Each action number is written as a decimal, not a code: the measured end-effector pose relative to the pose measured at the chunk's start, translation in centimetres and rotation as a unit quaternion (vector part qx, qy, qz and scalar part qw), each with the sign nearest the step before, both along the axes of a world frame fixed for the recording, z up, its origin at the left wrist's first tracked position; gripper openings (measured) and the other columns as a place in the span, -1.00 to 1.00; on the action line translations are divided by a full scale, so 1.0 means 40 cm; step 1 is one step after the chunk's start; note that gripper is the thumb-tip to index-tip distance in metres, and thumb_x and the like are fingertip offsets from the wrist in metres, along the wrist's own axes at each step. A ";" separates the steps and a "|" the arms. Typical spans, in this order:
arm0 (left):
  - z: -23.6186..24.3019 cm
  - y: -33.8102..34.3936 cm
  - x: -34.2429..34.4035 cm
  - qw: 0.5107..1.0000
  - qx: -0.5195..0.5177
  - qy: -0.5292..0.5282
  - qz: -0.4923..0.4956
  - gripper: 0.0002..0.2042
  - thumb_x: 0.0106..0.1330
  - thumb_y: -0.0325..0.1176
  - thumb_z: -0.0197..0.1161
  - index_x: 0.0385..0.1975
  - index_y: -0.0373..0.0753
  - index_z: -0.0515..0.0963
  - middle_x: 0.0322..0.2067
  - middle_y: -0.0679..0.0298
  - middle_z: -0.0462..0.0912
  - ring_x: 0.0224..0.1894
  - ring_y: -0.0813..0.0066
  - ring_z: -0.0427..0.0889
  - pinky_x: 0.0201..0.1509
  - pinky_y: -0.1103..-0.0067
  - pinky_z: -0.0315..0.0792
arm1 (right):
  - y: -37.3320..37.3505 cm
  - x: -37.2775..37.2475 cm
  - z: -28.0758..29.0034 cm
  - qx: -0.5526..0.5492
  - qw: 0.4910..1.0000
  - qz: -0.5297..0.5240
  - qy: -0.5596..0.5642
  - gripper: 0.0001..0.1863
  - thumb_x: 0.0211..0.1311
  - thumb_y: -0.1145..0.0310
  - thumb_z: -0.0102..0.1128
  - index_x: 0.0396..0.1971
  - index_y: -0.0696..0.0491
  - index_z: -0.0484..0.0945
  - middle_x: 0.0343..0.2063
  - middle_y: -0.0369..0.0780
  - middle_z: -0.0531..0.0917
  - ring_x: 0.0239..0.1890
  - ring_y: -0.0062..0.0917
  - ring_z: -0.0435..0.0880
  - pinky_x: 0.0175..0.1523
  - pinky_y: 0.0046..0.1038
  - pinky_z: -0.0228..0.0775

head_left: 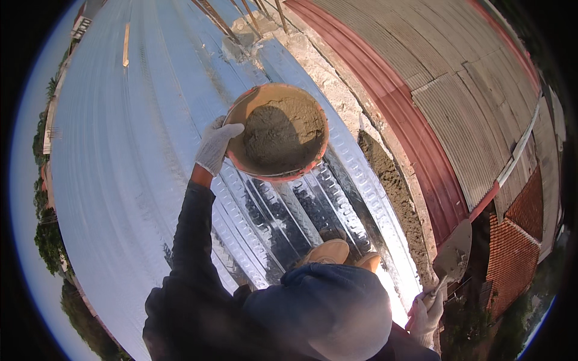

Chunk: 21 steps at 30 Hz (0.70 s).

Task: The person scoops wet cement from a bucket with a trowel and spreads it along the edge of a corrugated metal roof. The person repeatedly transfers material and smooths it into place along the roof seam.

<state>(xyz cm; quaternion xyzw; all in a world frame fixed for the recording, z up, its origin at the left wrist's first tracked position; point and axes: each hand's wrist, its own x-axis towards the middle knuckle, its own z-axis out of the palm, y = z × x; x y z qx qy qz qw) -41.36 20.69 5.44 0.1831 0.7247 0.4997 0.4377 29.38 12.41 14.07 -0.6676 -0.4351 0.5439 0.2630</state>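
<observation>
My left hand (217, 144), in a white knitted glove, grips the left rim of a round orange bucket (280, 176) holding grey-brown mortar (283, 135) above silvery corrugated metal sheeting (138, 198). At the lower right, my gloved right hand (424, 322) is closed on the handle of a trowel (453, 256), whose blade is smeared with grey. Just left of the blade, a strip of wet mortar (391, 186) runs along the top of a narrow wall beside the sheeting.
Rusty rebar rods (253, 18) rise from rough concrete at the top. To the right lie red sheeting (409, 120), grey corrugated roofs (469, 126) and tiled roofs (509, 268) below. A wooden batten (126, 45) rests on the metal. My shoes (331, 251) stand low centre. Treetops show beyond the left edge.
</observation>
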 end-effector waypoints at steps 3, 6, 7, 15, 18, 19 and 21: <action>0.001 0.040 -0.014 0.999 -0.020 0.019 -0.041 -0.49 0.48 -0.17 0.52 0.31 -0.34 0.68 -0.07 0.27 0.81 -0.22 0.51 0.81 -0.20 0.51 0.73 | 0.162 -0.237 0.040 -0.002 0.998 0.055 0.008 -0.60 0.39 0.56 0.24 0.20 0.19 0.48 -0.30 -0.25 0.60 -0.46 -0.67 0.56 -0.39 -0.59 0.48; -0.002 0.045 -0.027 0.998 -0.022 0.038 -0.044 -0.43 0.54 0.04 0.49 0.31 -0.31 0.70 -0.13 0.32 0.82 -0.27 0.56 0.79 -0.32 0.55 0.66 | 0.244 -0.381 0.007 -0.017 0.989 0.131 0.063 -0.63 0.44 0.53 0.29 0.20 0.19 0.53 -0.29 -0.26 0.65 -0.40 -0.66 0.60 -0.29 -0.52 0.52; -0.011 0.044 -0.011 0.998 -0.010 0.051 -0.026 -0.42 0.54 0.12 0.47 0.25 -0.29 0.73 -0.18 0.33 0.81 -0.32 0.58 0.78 -0.36 0.56 0.62 | 0.274 -0.409 -0.010 -0.006 0.980 0.191 0.063 -0.63 0.46 0.50 0.33 0.20 0.18 0.58 -0.30 -0.26 0.69 -0.36 -0.65 0.64 -0.21 -0.49 0.55; -0.014 -0.018 0.049 0.988 -0.034 0.149 -0.007 -0.32 0.61 0.35 0.26 0.13 -0.28 0.75 -0.41 0.34 0.73 -0.48 0.59 0.68 -0.50 0.51 0.49 | 0.362 -0.622 -0.023 -0.007 0.949 0.291 0.119 -0.63 0.58 0.25 0.37 0.17 0.18 0.66 -0.35 -0.23 0.73 -0.37 -0.59 0.70 -0.23 -0.42 0.54; -0.007 -0.019 0.096 0.986 -0.018 0.165 0.002 -0.30 0.66 0.35 0.18 0.13 -0.32 0.74 -0.40 0.30 0.73 -0.50 0.58 0.65 -0.52 0.49 0.48 | 0.362 -0.653 -0.094 0.038 0.956 0.252 0.147 -0.66 0.58 0.22 0.38 0.14 0.14 0.69 -0.40 -0.26 0.72 -0.45 -0.61 0.67 -0.30 -0.42 0.50; 0.005 -0.021 0.110 0.986 -0.031 0.165 0.006 -0.29 0.66 0.35 0.17 0.13 -0.32 0.74 -0.38 0.30 0.74 -0.48 0.58 0.65 -0.50 0.50 0.49 | 0.367 -0.654 -0.105 0.044 0.957 0.247 0.143 -0.67 0.58 0.22 0.39 0.13 0.13 0.70 -0.42 -0.27 0.71 -0.46 -0.61 0.67 -0.31 -0.42 0.50; 0.029 -0.011 0.131 0.985 -0.055 0.163 0.012 -0.28 0.68 0.36 0.14 0.13 -0.34 0.73 -0.35 0.30 0.74 -0.45 0.59 0.66 -0.46 0.52 0.50 | 0.387 -0.651 -0.119 0.057 0.961 0.235 0.132 -0.68 0.57 0.22 0.40 0.11 0.10 0.72 -0.45 -0.29 0.70 -0.49 -0.62 0.65 -0.34 -0.42 0.48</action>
